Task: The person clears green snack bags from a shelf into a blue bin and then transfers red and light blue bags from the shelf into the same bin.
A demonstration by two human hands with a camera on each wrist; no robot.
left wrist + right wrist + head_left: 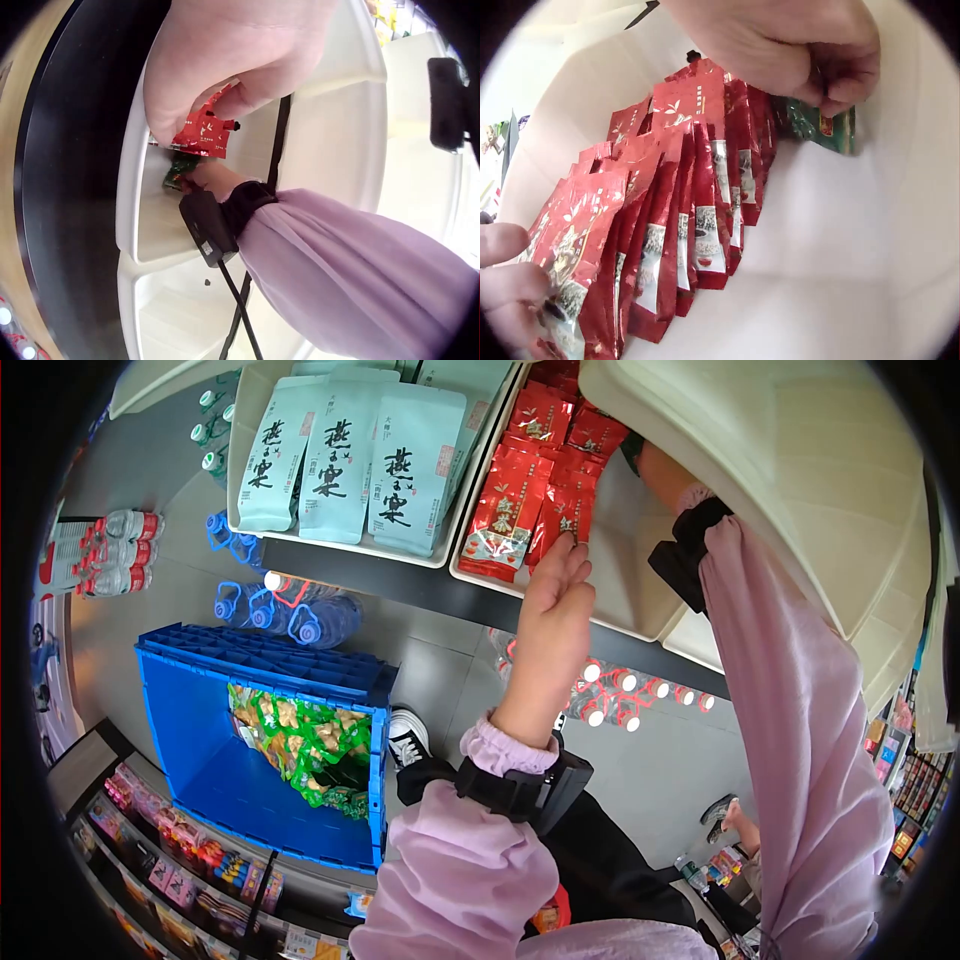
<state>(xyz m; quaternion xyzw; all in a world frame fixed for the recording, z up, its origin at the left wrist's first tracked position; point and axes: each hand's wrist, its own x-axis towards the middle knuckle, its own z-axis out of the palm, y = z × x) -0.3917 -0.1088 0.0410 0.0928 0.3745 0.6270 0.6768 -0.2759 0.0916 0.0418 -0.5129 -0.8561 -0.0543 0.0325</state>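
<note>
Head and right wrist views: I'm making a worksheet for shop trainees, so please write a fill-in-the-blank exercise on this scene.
The left hand touches packets coloured ____.
The right hand pinches a ____ packet.
In the head view, pale pouches stand to the ____ of the left hand's packets.
The crate holding bags is coloured ____.
Missing words: red; green; left; blue.

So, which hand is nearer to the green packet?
Right: the right hand holds the green packet; the left hand is farther off, touching the red packets.
</note>
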